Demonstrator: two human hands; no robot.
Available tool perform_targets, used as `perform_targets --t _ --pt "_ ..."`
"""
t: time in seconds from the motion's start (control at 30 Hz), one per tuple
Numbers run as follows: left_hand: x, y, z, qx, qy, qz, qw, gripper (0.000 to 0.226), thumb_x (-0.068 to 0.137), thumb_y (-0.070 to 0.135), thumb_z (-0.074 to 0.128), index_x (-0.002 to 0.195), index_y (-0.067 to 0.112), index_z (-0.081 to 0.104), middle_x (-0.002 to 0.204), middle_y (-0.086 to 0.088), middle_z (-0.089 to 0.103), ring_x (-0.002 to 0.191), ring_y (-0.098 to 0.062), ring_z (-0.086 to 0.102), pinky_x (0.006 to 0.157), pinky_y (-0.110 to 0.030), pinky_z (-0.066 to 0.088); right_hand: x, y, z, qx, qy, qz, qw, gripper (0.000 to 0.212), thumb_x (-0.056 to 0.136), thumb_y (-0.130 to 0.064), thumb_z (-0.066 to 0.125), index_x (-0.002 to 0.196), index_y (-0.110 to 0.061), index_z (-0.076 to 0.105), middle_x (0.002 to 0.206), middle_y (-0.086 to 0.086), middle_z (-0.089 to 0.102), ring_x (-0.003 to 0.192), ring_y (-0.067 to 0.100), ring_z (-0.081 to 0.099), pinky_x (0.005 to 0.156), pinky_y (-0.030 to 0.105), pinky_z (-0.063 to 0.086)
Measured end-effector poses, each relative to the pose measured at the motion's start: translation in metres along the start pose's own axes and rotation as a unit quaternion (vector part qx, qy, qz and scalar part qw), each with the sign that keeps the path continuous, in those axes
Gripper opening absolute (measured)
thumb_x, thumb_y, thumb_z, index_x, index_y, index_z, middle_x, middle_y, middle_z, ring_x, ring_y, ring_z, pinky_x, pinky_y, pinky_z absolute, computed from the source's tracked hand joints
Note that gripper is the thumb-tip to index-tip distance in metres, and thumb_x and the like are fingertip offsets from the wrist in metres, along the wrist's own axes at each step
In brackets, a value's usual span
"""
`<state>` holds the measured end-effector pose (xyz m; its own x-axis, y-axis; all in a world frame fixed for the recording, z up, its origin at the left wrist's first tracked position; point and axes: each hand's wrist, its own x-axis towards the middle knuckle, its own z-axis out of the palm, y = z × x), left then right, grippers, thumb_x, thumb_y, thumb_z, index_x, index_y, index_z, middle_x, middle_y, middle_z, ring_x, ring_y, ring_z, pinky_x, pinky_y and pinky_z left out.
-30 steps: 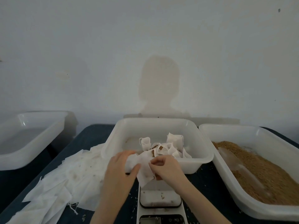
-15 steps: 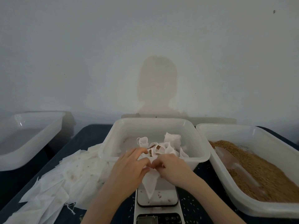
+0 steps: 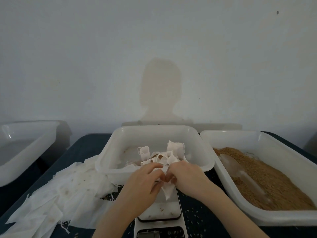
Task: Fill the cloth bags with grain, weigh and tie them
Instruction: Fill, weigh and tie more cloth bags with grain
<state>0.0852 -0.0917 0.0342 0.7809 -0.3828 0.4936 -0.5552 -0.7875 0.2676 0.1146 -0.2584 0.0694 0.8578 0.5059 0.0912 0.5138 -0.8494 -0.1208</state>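
Above the scale (image 3: 159, 212), both hands meet at the near rim of the middle tub (image 3: 154, 133). The left hand (image 3: 145, 181) and the right hand (image 3: 187, 174) each have fingers curled onto 1 white cloth bag (image 3: 168, 189), pinching its top between them. The lower end of the bag hangs as a point over the scale platform; contact with the platform cannot be determined.

The middle tub holds a cluster of filled bags (image 3: 159, 155), several with open tops showing brown grain. The right tub (image 3: 257, 219) holds loose grain (image 3: 274, 182), with a clear scoop (image 3: 240, 172) lying on it. A pile of flat, empty bags (image 3: 68, 191) lies on the dark table (image 3: 85, 145), left of the middle tub and touching its side. Stray grains are scattered on the table around the scale. The scale display is not readable.

1 further tub (image 3: 25, 148) sits apart at the far left, off the table.
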Motion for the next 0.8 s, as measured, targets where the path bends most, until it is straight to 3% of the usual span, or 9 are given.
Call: perform_targets --t 0.1,0.2,0.27,0.37,0.43,0.5,0.6,0.7,0.8 --pt "0.004 0.006 0.004 0.012 -0.009 0.003 1.0 0.007 0.09 0.024 0.053 0.092 0.024 0.059 0.13 0.014 0.05 0.119 -0.004 0.045 0.095 -0.016 0.034 -0.004 0.003 0.001 -0.026 -0.024 -0.003 0.999 0.024 0.097 -0.015 0.045 0.101 -0.02 0.069 0.087 -0.003 0.06 0.081 0.018 0.056 0.067 0.026 0.035" --pt "0.007 0.008 0.007 -0.003 -0.006 -0.002 1.0 0.006 0.089 0.021 0.054 0.089 0.024 0.059 0.127 0.016 0.051 0.117 -0.002 0.045 0.092 -0.011 0.032 -0.008 0.009 0.0 -0.006 -0.04 0.009 0.999 0.031 0.097 -0.028 0.044 0.069 -0.026 0.056 0.067 -0.009 0.042 0.071 0.015 0.048 0.064 0.027 0.037" --pt "0.01 0.008 0.01 -0.04 -0.011 -0.012 0.999 0.008 0.089 0.021 0.055 0.088 0.029 0.056 0.126 0.022 0.048 0.117 0.004 0.042 0.092 -0.007 0.031 -0.009 0.013 -0.002 0.03 -0.052 0.018 0.998 0.025 0.094 -0.033 0.049 0.074 -0.026 0.063 0.073 -0.009 0.051 0.072 0.012 0.05 0.064 0.025 0.04" --pt "0.013 0.012 0.012 -0.128 -0.043 -0.053 0.989 0.016 0.088 0.032 0.056 0.09 0.043 0.044 0.123 0.034 0.042 0.115 0.016 0.036 0.095 -0.014 0.037 -0.008 0.016 -0.006 0.059 -0.038 0.024 0.997 0.021 0.091 -0.034 0.054 0.094 -0.027 0.074 0.089 -0.004 0.065 0.079 0.014 0.059 0.068 0.023 0.044" --pt "0.015 0.013 0.014 -0.185 -0.06 -0.087 0.977 0.037 0.079 0.047 0.063 0.106 0.053 0.038 0.123 0.037 0.04 0.114 0.018 0.036 0.093 -0.011 0.036 -0.007 0.02 -0.008 0.079 -0.016 0.027 0.996 0.021 0.09 -0.029 0.055 0.097 -0.032 0.075 0.093 -0.004 0.066 0.084 0.013 0.061 0.069 0.024 0.047" --pt "0.016 0.014 0.017 -0.199 -0.075 -0.111 0.971 0.069 0.067 0.053 0.07 0.118 0.061 0.024 0.123 0.043 0.035 0.113 0.021 0.035 0.089 -0.005 0.032 -0.007 0.024 -0.01 0.114 -0.003 0.023 0.993 0.019 0.089 -0.025 0.058 0.094 -0.031 0.075 0.078 -0.013 0.06 0.073 0.005 0.054 0.063 0.02 0.042" --pt "0.02 0.016 0.026 -0.157 -0.083 -0.122 0.976 0.09 0.059 0.053 0.073 0.128 0.055 0.016 0.115 0.037 0.039 0.104 0.012 0.045 0.083 -0.009 0.036 -0.008 0.028 -0.013 0.162 0.005 0.019 0.987 0.017 0.089 -0.027 0.059 0.086 -0.031 0.076 0.057 -0.014 0.049 0.055 0.004 0.044 0.054 0.015 0.031" --pt "0.024 0.017 0.035 -0.172 -0.074 -0.131 0.974 0.07 0.062 0.052 0.069 0.115 0.059 0.025 0.1 0.028 0.055 0.091 0.006 0.055 0.077 -0.013 0.045 -0.013 0.03 -0.015 0.202 0.019 0.024 0.979 0.023 0.091 -0.045 0.056 0.085 -0.032 0.075 0.055 -0.019 0.053 0.053 -0.002 0.048 0.054 0.014 0.031" --pt "0.027 0.02 0.042 -0.197 -0.062 -0.135 0.969 0.035 0.065 0.05 0.057 0.097 0.051 0.043 0.087 0.02 0.061 0.081 0.007 0.056 0.067 -0.015 0.048 -0.018 0.035 -0.016 0.19 0.02 0.026 0.981 0.028 0.089 -0.043 0.057 0.076 -0.025 0.074 0.05 -0.024 0.052 0.052 -0.008 0.049 0.052 0.014 0.031"
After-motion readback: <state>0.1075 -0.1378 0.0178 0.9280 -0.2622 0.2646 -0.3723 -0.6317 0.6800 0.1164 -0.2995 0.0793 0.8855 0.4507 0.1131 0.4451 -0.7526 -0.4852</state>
